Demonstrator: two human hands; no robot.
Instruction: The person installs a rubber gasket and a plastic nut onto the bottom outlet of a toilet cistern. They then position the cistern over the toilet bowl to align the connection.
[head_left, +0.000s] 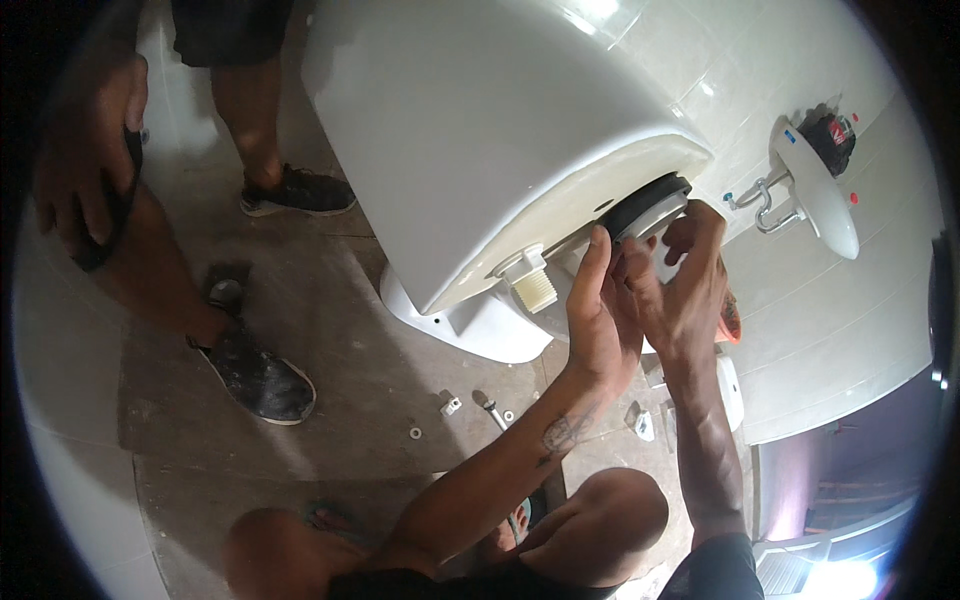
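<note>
A white ceramic toilet tank (pixel 500 110) lies tilted, its underside facing me. On that underside sits a thick black rubber gasket (pixel 645 203) around a pale round fitting. My left hand (pixel 603 320) reaches up to the gasket's near edge, thumb raised against it and the other fingers partly hidden. Curled at the gasket's right end, my right hand (pixel 690 275) grips it with bent fingers, the thumb close to my left hand. To the left of both hands, a white threaded plastic fitting (pixel 532 282) sticks out of the tank's underside.
Below the tank stands a white toilet bowl (pixel 470 325). Small white nuts (pixel 415 433) and a bolt (pixel 490 408) lie on the brown floor. Another person's hand (pixel 90 170) rests by their knee at left, near their dark shoe (pixel 258 375). A wall basin (pixel 815 195) hangs at right.
</note>
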